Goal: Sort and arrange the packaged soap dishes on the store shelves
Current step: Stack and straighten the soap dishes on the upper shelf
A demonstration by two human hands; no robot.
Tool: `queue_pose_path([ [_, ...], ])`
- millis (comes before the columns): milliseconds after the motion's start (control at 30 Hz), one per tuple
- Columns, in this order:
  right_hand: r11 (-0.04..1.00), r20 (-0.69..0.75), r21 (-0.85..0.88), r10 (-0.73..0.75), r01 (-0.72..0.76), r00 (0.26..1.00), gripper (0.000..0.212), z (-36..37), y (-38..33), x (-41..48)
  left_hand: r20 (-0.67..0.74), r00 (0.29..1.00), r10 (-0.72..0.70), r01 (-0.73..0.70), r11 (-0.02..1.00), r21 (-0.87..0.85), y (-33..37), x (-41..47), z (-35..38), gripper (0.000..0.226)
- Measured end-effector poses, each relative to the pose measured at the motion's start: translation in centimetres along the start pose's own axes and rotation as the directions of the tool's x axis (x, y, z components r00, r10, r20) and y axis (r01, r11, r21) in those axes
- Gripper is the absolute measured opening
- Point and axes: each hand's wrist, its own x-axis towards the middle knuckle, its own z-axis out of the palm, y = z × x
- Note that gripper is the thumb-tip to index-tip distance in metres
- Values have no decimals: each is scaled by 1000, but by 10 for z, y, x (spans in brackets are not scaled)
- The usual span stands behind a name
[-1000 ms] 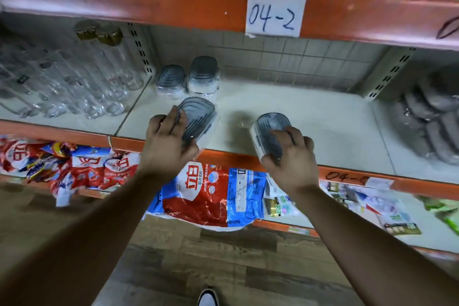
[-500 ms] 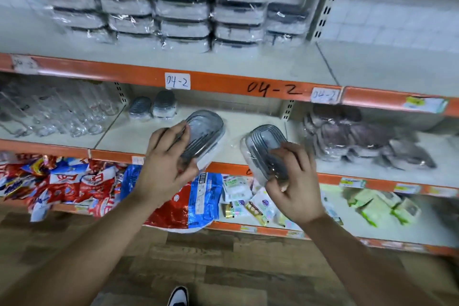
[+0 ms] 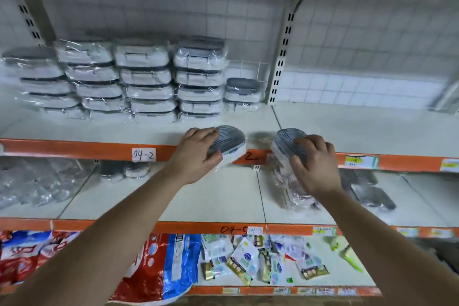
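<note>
My left hand (image 3: 196,156) grips a packaged grey-and-white soap dish (image 3: 231,145) at the front edge of the upper shelf (image 3: 74,150). A second wrapped soap dish (image 3: 286,143) is held in my right hand (image 3: 315,164), just right of the first and at the same height. Several stacks of wrapped soap dishes (image 3: 149,84) stand at the back of that shelf, with a short stack (image 3: 242,93) at their right end. Two more dishes (image 3: 124,171) sit on the middle shelf, partly hidden behind the orange rail.
Clear glassware in wrap (image 3: 29,186) fills the middle shelf's left side and dark wrapped items (image 3: 367,189) lie at its right. Detergent bags (image 3: 154,263) and small packets (image 3: 248,258) cover the bottom shelf. A slotted upright (image 3: 280,57) divides the upper bays.
Both hands have lifted their soap dishes from the middle shelf level up to the front edge of the upper shelf. The camera has tilted upward, showing the stacks.
</note>
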Motion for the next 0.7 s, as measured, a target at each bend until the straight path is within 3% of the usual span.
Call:
queue_pose_path([
  [133,997,63,-72,26,-22,998,64,7,30,31,101,995,-5,8,1000,-29,5,46,13,104],
  [300,993,82,-47,115,-111,990,74,18,38,63,93,995,22,-35,990,140,8,80,32,98],
  [500,989,78,-76,136,-130,988,56,37,49,92,86,991,98,-111,980,167,5,116,56,61],
  [600,988,57,-104,119,-113,991,36,47,62,102,83,994,65,-82,970,229,10,131,63,56],
  [700,988,16,-82,131,-129,991,37,54,69,107,61,997,37,-53,958,282,11,146,71,55],
])
